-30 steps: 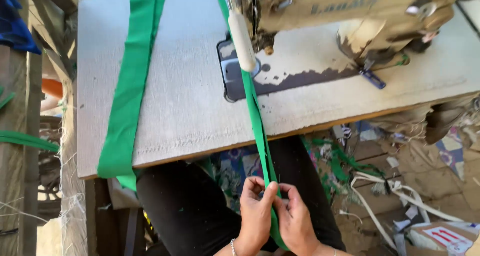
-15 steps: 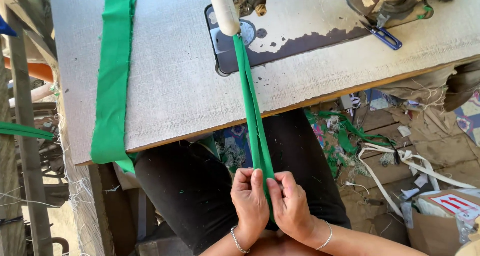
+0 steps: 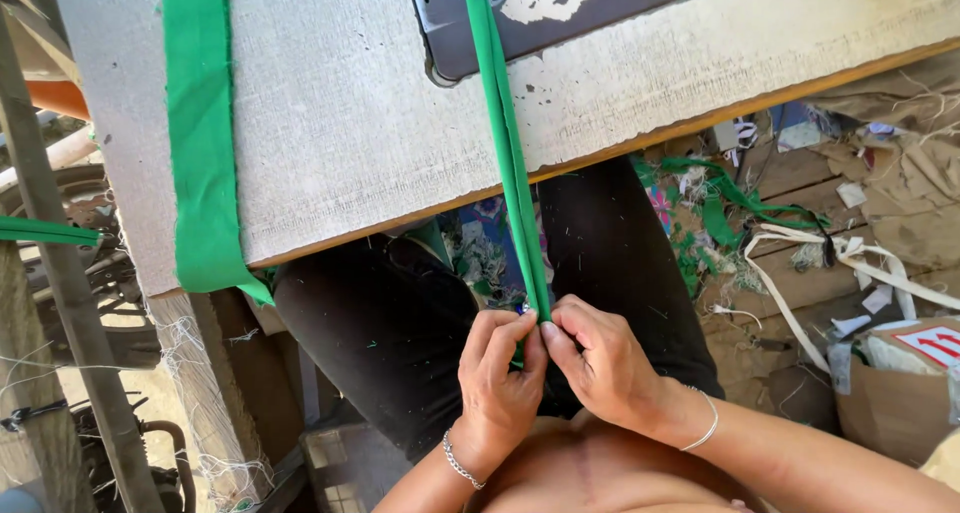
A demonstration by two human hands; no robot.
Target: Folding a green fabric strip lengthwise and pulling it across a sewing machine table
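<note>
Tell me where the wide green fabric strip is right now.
In the head view, the wide green fabric strip lies along the left side of the table, its end hanging over the near edge, well left of both hands.

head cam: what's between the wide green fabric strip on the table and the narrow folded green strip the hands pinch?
Head view: only bare grey table top lies between the wide green fabric strip and the narrow folded green strip; nothing rests on that stretch.
</note>
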